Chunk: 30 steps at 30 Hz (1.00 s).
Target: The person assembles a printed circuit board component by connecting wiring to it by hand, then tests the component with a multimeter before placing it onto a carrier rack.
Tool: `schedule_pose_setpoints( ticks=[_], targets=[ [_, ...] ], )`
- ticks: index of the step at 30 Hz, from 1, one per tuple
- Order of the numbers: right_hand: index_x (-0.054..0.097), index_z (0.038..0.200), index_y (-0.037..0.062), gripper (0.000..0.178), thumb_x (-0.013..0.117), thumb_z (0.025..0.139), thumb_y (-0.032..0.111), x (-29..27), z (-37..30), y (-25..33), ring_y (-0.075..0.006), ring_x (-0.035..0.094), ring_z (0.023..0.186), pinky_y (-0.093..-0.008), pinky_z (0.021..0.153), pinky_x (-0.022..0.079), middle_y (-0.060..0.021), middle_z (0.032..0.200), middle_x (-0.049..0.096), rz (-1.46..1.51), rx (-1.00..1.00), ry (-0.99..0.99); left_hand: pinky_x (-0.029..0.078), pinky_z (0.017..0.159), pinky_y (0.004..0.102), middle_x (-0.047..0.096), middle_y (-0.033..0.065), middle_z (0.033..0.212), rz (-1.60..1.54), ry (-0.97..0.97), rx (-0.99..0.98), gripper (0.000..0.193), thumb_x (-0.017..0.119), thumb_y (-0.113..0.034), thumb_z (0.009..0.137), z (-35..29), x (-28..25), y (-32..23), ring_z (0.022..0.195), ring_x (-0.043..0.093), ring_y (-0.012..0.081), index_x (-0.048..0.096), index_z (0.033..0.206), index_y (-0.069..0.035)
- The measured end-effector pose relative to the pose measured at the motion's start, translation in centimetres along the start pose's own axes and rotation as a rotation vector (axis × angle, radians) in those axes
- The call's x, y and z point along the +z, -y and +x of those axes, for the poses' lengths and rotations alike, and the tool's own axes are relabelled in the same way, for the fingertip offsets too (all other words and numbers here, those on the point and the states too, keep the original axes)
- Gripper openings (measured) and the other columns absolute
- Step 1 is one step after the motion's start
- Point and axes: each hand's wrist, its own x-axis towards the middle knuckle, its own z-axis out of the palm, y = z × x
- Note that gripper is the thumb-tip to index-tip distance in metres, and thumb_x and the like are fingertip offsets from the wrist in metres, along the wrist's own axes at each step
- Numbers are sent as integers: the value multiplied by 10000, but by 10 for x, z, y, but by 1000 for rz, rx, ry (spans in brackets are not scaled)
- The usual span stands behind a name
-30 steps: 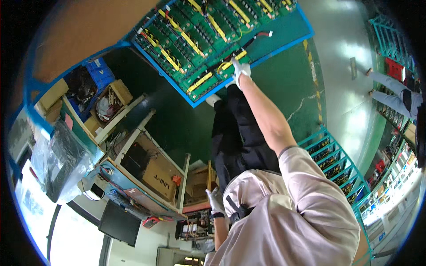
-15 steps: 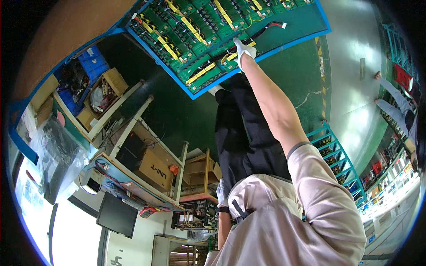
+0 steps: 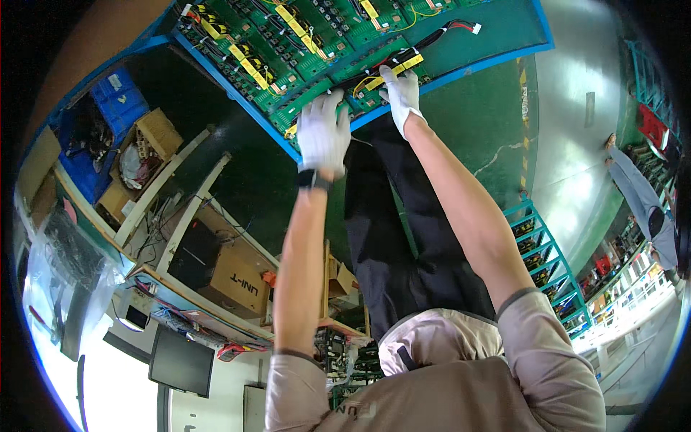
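Observation:
Green circuit boards (image 3: 300,68) with yellow-wrapped parts lie in rows on a blue-edged surface (image 3: 482,63) at the top of the view. My right hand (image 3: 403,95), in a white glove, has its fingers bent over the nearest board, beside a yellow-wrapped part (image 3: 410,62) and a black wire bundle (image 3: 432,37) with a white plug. What its fingertips hold, if anything, is hidden. To its left, my left hand (image 3: 324,133), also gloved and slightly blurred, has its fingers stretched over the near edge of the boards, by the other end of the bundle.
A blue crate (image 3: 119,97) and open cardboard box (image 3: 158,137) stand at the left, by a workbench with a monitor (image 3: 181,361) and a large carton (image 3: 237,281). A teal rack (image 3: 551,266) stands at the right. Farther right is another person (image 3: 640,191).
My left hand has come up from beside my hip to the near edge of the boards. The right hand stays at the nearest board, its fingers now more bent. The view has shifted slightly.

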Motion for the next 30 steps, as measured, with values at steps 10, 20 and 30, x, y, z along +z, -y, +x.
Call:
schedule_pose_setpoints(
  ticks=[10,20,30],
  targets=[
    [381,1405,-125,737,733,845,202,-12,9,-10,-264,644,1005,-362,878,538,-217,1153,628,92,-177,-8,549,842,492,689,240,1090,90,406,97,344,693,-247,892,97,49,10,988,675,404,642,1180,-64],
    [475,1187,-50,638,759,742,309,46,16,27,-405,666,944,-468,844,565,-291,1182,577,-429,167,-571,543,797,493,680,251,1026,-57,81,34,271,692,-192,885,66,52,11,919,667,427,668,1122,-63],
    [550,1073,-18,352,678,831,202,35,10,37,-396,703,923,-471,809,582,-240,1063,655,-382,236,-679,540,811,486,681,219,1021,-97,153,-24,269,715,-208,878,65,49,18,943,663,408,674,1111,-80]
  ],
)
